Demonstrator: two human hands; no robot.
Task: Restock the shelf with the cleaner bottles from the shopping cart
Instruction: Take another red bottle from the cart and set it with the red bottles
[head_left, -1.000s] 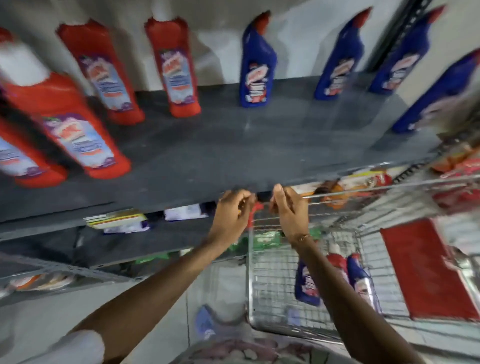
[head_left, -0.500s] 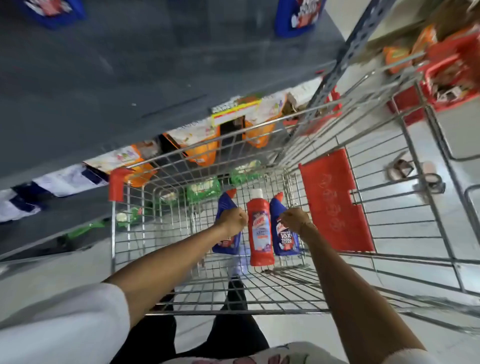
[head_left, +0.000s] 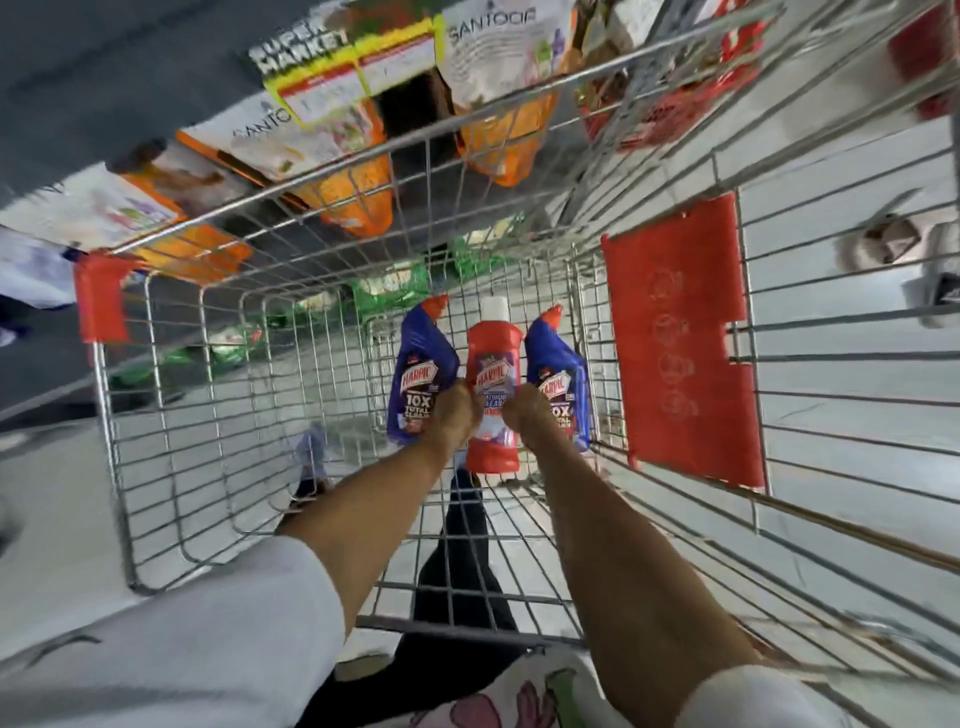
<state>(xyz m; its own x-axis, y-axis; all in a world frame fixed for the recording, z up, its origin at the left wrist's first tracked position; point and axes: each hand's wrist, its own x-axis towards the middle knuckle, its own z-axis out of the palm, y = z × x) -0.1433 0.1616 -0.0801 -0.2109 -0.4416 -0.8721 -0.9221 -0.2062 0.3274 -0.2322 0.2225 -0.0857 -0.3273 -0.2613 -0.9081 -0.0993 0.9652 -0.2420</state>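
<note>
While both arms reach deep into the silver wire shopping cart (head_left: 156, 415), the step in hand looks like the pick-up of the next bottles for the shelf. Three bottles stand side by side at the far end of the basket: a blue angled-neck plastic cleaner bottle with a red cap (head_left: 418, 364) on the left, a red straight-sided plastic cleaner bottle with a white cap (head_left: 493, 353) in the middle, and a second blue angled-neck bottle (head_left: 563, 364) on the right. The left hand (head_left: 457, 410) is curled against the lower front of the left blue bottle, just beside the red one; the right hand (head_left: 527, 415) is curled the same way at the right blue bottle. Whether either hand has fully closed round its bottle I cannot tell, since the fingers are hidden behind the knuckles (the view is from behind the fists).

To do this well, I judge each hand should wrap the waist of its own blue bottle rather than pinch the label, then lift straight up so the bases clear the wire floor without catching. The red bottle stands touching or nearly touching both hands, so it may topple when its neighbours leave. The grey shelf board (head_left: 104, 78) sits above and beyond the cart's front rim, so the bottles must rise over that rim before moving forward.
</note>
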